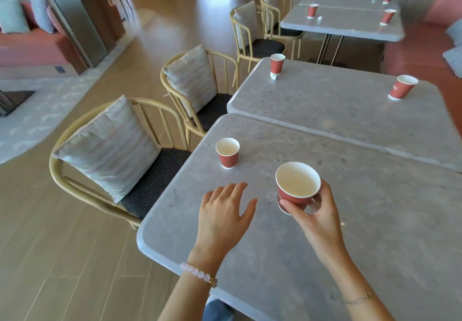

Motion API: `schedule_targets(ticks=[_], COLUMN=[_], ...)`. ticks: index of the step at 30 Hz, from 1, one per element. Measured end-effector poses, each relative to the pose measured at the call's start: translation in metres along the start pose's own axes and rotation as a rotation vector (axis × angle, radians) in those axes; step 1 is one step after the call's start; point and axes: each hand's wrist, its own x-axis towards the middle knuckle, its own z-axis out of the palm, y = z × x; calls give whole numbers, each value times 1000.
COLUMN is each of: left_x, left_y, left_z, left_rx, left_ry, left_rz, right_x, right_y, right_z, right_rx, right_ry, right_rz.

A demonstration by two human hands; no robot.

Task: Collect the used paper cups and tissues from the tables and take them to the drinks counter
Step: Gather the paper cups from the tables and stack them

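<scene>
My right hand (pixel 316 217) grips a red paper cup (pixel 297 187) above the near grey table (pixel 375 220); the cup looks empty. My left hand (pixel 225 217) hovers flat and open over the table, short of a second red cup (pixel 227 152) standing near the table's left edge. On the adjoining table (pixel 337 110) stand two more red cups (pixel 277 63) (pixel 403 87), with a crumpled tissue (pixel 273 75) at the foot of the left one. The far table (pixel 350 24) holds several red cups and a small tissue (pixel 319 19).
Wicker chairs with cushions (pixel 110 145) (pixel 192 80) line the tables' left side. A pink sofa (pixel 425 45) runs along the right. Wooden floor (pixel 62 245) lies open to the left, with a pillar and more seating beyond.
</scene>
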Motion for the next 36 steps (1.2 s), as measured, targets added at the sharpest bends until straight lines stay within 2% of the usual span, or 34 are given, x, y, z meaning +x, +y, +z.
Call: schedule_targets(ticks=[8,14,24,30,36], left_x=[35,56,94,130,159], left_y=[-87,-129,-151,-157,-151], left_z=[5,24,71,103,130], left_rx=[-140,-255,-404,-617,-808], left_ry=[-96,-165,-210,-166,-264], left_rz=[23,10,-60,-226,-274], right_x=[12,20,35,51,65], right_y=[1,7,15,19,30], right_z=[81,116,125,125,121], right_rx=[-50,-82,-126,-135,-139], right_ry=[87,177,256,313,353], right_rz=[49,90,140,177,198])
